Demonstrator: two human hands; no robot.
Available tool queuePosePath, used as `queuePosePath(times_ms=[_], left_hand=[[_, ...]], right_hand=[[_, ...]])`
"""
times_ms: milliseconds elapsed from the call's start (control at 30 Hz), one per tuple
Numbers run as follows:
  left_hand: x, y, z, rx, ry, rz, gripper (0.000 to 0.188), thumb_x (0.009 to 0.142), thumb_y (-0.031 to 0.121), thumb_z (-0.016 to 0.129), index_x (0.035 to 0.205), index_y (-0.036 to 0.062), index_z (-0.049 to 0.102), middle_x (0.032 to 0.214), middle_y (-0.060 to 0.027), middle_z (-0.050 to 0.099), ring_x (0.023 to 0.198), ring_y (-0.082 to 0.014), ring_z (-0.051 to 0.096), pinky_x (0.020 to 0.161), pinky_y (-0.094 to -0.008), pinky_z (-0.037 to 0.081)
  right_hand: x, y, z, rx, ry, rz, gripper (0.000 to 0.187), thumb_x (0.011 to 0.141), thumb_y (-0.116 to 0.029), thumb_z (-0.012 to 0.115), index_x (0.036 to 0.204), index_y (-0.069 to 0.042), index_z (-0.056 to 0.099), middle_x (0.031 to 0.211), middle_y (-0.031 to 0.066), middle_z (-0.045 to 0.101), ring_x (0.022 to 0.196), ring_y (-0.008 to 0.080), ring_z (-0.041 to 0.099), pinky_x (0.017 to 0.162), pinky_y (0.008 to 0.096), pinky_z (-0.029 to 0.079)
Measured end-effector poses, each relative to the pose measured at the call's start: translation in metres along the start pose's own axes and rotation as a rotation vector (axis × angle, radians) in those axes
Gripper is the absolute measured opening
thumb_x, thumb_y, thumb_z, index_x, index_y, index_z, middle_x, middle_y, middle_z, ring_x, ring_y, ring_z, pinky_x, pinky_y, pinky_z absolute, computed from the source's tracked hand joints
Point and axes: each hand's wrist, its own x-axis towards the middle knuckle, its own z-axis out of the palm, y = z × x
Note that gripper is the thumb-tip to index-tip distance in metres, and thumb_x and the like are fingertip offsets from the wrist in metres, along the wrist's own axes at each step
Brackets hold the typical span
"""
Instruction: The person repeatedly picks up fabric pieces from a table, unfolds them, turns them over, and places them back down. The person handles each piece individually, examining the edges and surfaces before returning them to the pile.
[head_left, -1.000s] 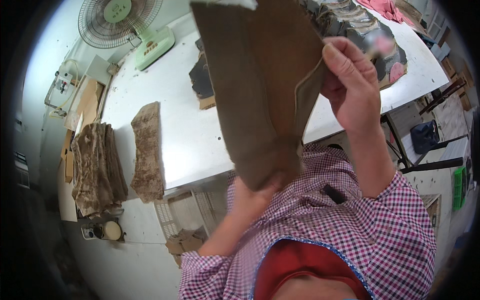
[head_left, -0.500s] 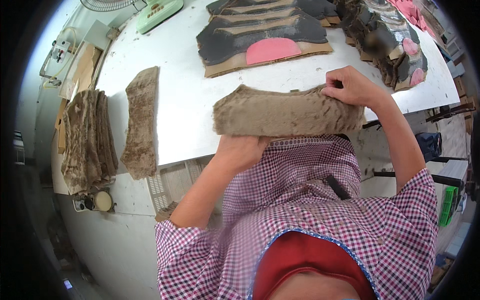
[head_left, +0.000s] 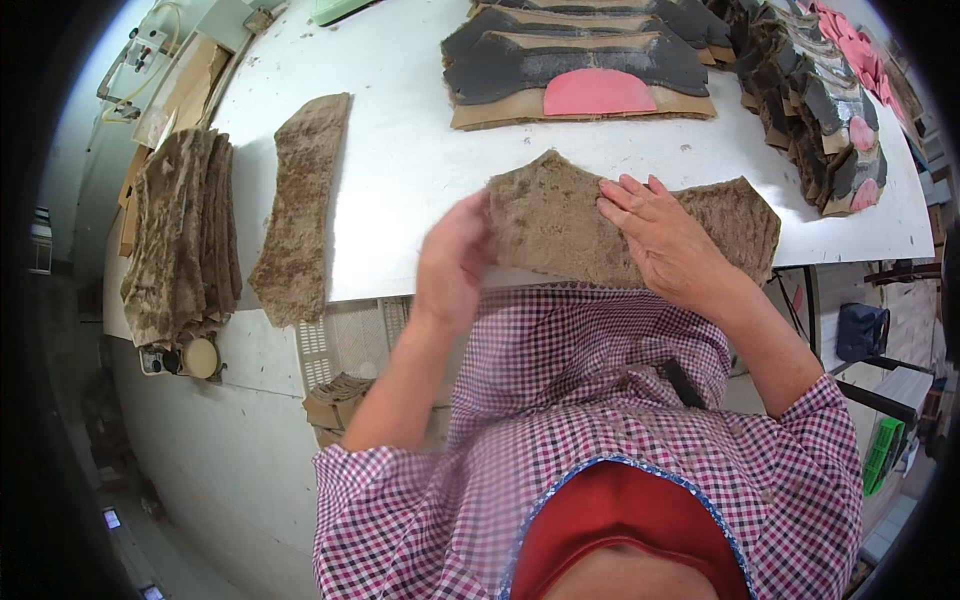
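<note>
1. By the right hand [head_left: 665, 242], fingers nearly together are laid flat on the brown fur piece [head_left: 565, 225], right of its middle.
2. The left hand [head_left: 452, 262] is blurred at the piece's left end; its grip cannot be told.
3. The piece's long axis is set left-to-right, at the white table's [head_left: 400, 200] near edge.
4. Its short pile is mottled, its outline peaked.
5. Beyond, dark-grey panels [head_left: 500, 76] are overlapped.

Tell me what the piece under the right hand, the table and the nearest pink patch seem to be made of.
Piece: probably plush or faux fur, matte; its brown face shows a short, mottled nap.
Table: perhaps laminate or painted board; its white top looks smooth, with a soft sheen.
Patch: flat, even pink; foam, felt or coated fabric, I can't tell which.
</note>
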Motion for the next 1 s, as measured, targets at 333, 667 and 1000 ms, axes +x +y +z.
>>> queuePosePath(times_ms=[333,667,1000], left_hand=[[0.054,0.015,-0.012,1.153,0.111,0.033,0.016,0.085,0.015,0.068,0.079,0.0007,0.064,0.068,-0.0015,0.059,0.059,-0.0090,0.051,0.055,-0.0257,0.045],[0.051,0.007,-0.017,1.346,0.140,0.211,0.014,0.083,0.011,0.068,0.082,-0.0019,0.063,0.071,-0.0059,0.062,0.064,-0.0114,0.056,0.057,-0.0272,0.047],[0.053,0.029,0.000,1.496,0.183,-0.088,0.022,0.083,0.011,0.068,0.099,-0.0014,0.060,0.080,-0.0095,0.063,0.071,-0.0163,0.060,0.061,-0.0321,0.050]], right_hand=[[0.003,-0.005,-0.001,-0.008,0.006,0.007,0.039,0.089,-0.002,0.044,0.128,0.000,0.052,0.142,0.0123,0.046,0.135,0.0299,0.038,0.115,0.0467,0.024],[0.032,-0.036,-0.002,0.018,0.012,0.069,0.042,0.089,-0.016,0.055,0.129,-0.004,0.053,0.115,0.0155,0.056,0.108,0.0298,0.053,0.095,0.0427,0.041],[0.051,-0.044,0.015,-0.176,-0.019,0.116,0.051,0.089,-0.040,0.058,0.131,-0.010,0.055,0.109,0.0123,0.053,0.103,0.0294,0.051,0.085,0.0490,0.042]])
